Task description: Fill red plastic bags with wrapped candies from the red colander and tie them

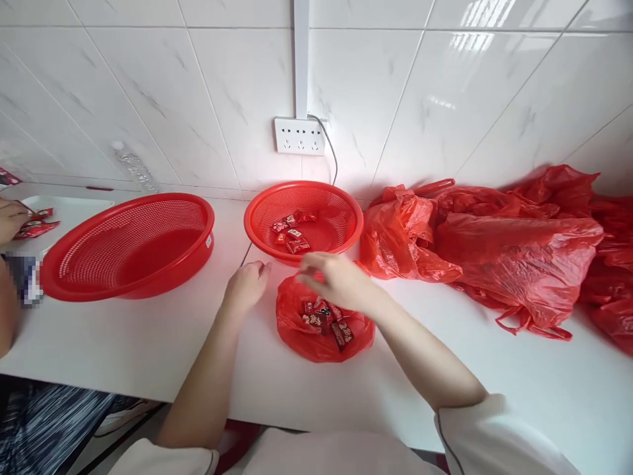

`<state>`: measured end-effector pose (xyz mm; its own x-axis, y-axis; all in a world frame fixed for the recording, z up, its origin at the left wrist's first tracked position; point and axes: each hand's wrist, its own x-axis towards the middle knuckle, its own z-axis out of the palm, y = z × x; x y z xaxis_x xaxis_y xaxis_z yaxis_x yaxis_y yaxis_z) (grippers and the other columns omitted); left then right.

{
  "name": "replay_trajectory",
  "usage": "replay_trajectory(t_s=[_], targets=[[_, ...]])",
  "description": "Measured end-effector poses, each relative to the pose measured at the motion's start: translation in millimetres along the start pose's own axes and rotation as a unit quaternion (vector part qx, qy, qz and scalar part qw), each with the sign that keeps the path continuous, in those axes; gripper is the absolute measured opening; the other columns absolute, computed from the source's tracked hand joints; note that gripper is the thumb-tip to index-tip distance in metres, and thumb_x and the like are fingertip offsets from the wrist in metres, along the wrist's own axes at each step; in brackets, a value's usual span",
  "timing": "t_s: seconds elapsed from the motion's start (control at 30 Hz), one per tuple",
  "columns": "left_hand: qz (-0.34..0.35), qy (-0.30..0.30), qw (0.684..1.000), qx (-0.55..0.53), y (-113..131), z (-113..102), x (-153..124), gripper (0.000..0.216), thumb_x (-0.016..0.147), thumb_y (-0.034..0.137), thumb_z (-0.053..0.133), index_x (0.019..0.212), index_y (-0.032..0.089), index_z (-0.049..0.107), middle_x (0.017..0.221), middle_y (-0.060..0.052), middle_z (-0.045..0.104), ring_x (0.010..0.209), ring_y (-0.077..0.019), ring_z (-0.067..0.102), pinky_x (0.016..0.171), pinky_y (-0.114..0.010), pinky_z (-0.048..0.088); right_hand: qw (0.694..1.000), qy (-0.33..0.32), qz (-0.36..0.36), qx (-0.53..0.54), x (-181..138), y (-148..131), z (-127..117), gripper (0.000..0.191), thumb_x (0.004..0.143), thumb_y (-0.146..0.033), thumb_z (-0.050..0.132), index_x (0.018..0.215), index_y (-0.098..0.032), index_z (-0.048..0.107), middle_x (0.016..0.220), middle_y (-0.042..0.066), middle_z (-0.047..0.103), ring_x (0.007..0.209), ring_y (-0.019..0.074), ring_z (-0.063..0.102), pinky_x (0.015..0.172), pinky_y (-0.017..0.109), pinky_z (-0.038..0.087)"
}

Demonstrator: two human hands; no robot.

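Observation:
A small red plastic bag lies open on the white counter and holds several small red wrapped candies. My right hand hovers just above the bag's far edge, its fingers drawn together, blurred by motion. My left hand rests on the counter to the left of the bag, fingers loosely curled, with nothing visible in it. Behind both hands stands a small red mesh basket with several of the same candies inside.
A larger red mesh basket sits at the left. Crumpled red plastic bags pile up on the right. Another person's hand holds red packets near a white tray at far left. A wall socket is on the tiles.

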<state>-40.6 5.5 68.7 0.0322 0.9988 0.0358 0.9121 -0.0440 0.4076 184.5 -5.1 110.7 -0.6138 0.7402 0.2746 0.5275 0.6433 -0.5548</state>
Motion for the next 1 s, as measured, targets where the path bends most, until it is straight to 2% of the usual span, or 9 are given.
replay_trajectory(t_s=[0.1,0.17,0.23,0.3,0.4,0.6,0.77,0.87,1.0], targets=[[0.137,0.005,0.99,0.013,27,0,-27,0.036,0.096,0.042,0.034,0.079,0.021,0.057,0.076,-0.004,0.061,0.069,-0.0173,0.056,0.065,-0.029,0.039,0.965,0.005,0.171,-0.201,-37,28,-14,0.022,0.094,-0.037,0.047,0.088,-0.018,0.058,0.082,0.008,0.066,0.075,0.023,0.063,0.062,0.032,0.043],[0.258,-0.059,0.964,0.01,37,0,-45,0.026,0.094,0.04,0.042,0.085,0.021,0.058,0.084,-0.003,0.061,0.073,-0.016,0.056,0.069,-0.029,0.041,0.938,-0.036,0.211,-0.272,-56,45,-7,0.027,0.088,-0.042,0.056,0.093,-0.016,0.058,0.089,0.013,0.066,0.084,0.0278,0.064,0.064,0.034,0.044],[0.313,-0.094,0.944,0.039,39,6,-56,0.02,0.086,0.039,0.059,0.093,0.021,0.06,0.097,-0.004,0.061,0.087,-0.0197,0.057,0.078,-0.033,0.043,0.924,-0.087,0.232,-0.291,-71,60,4,0.03,0.084,-0.036,0.062,0.102,-0.013,0.057,0.094,0.015,0.067,0.089,0.0295,0.065,0.069,0.036,0.045],[0.32,-0.104,0.938,0.085,35,13,-60,0.016,0.08,0.029,0.067,0.092,0.02,0.061,0.1,-0.006,0.062,0.096,-0.0238,0.057,0.087,-0.038,0.042,0.926,-0.103,0.252,-0.263,-81,71,11,0.025,0.084,-0.024,0.06,0.107,-0.014,0.056,0.094,0.013,0.069,0.085,0.0263,0.066,0.073,0.035,0.046],[0.298,-0.13,0.941,0.095,26,9,-56,0.005,0.083,0.016,0.059,0.081,0.02,0.059,0.088,-0.003,0.064,0.091,-0.0214,0.058,0.093,-0.041,0.04,0.96,-0.013,0.243,-0.141,-89,79,5,0.021,0.087,-0.016,0.051,0.106,-0.019,0.057,0.098,0.007,0.07,0.082,0.0185,0.066,0.074,0.031,0.047],[0.21,-0.186,0.955,-0.095,24,-50,-44,0.009,0.087,0.029,0.054,0.086,0.022,0.061,0.088,0.0,0.065,0.077,-0.0141,0.059,0.07,-0.025,0.046,0.956,0.188,0.189,0.121,-87,72,-51,0.018,0.087,-0.036,0.059,0.085,-0.019,0.059,0.078,0.0,0.064,0.07,0.0138,0.06,0.068,0.028,0.048],[0.176,-0.123,0.977,0.003,16,-90,-33,0.029,0.075,0.047,0.068,0.094,0.026,0.065,0.076,0.003,0.063,0.064,-0.0138,0.055,0.056,-0.023,0.041,0.896,0.355,0.136,0.231,-90,58,-90,0.015,0.082,-0.032,0.067,0.089,-0.02,0.063,0.079,0.001,0.063,0.074,0.0149,0.062,0.069,0.03,0.051],[0.217,-0.097,0.97,0.049,16,-103,-29,0.026,0.075,0.045,0.068,0.093,0.027,0.066,0.083,0.002,0.065,0.072,-0.017,0.058,0.063,-0.026,0.045,0.867,0.418,0.12,0.242,-91,57,-97,0.009,0.082,-0.029,0.068,0.087,-0.023,0.064,0.082,0.001,0.061,0.073,0.0143,0.06,0.069,0.03,0.051],[0.268,0.07,0.961,-0.002,29,-117,-26,0.019,0.079,0.038,0.065,0.073,0.021,0.06,0.106,-0.002,0.063,0.093,-0.0207,0.058,0.084,-0.035,0.047,0.837,0.466,0.117,0.263,-86,56,-99,0.009,0.082,-0.029,0.066,0.087,-0.024,0.062,0.085,0.0,0.061,0.075,0.0155,0.061,0.07,0.032,0.052]])
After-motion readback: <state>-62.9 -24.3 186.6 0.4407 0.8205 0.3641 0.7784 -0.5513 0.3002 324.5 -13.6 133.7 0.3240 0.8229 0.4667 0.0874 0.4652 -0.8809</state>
